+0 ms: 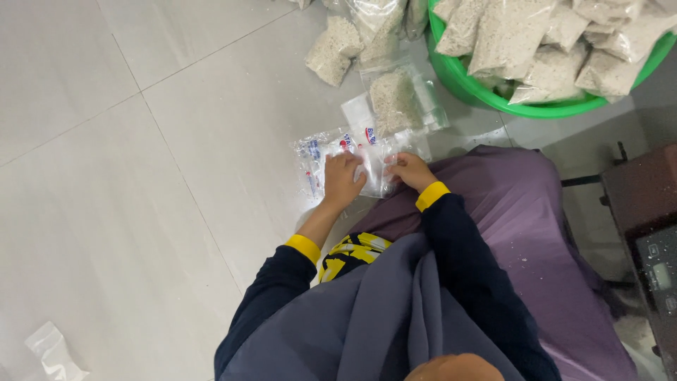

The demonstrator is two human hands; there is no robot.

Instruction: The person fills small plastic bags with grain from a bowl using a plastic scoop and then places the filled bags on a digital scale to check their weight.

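Observation:
A stack of empty clear plastic bags (317,152) with red and blue print lies on the floor in front of my knee. My left hand (341,180) presses flat on the stack, fingers together. My right hand (409,169) pinches the edge of the top bag beside it. Just beyond lies a partly filled clear bag (393,103) holding a pale grainy material.
A green basin (486,92) at the top right is heaped with filled bags of grain (515,35). More filled bags (335,46) lie on the white tiled floor (141,176). A dark machine (645,226) stands at the right. A loose empty bag (53,349) lies bottom left.

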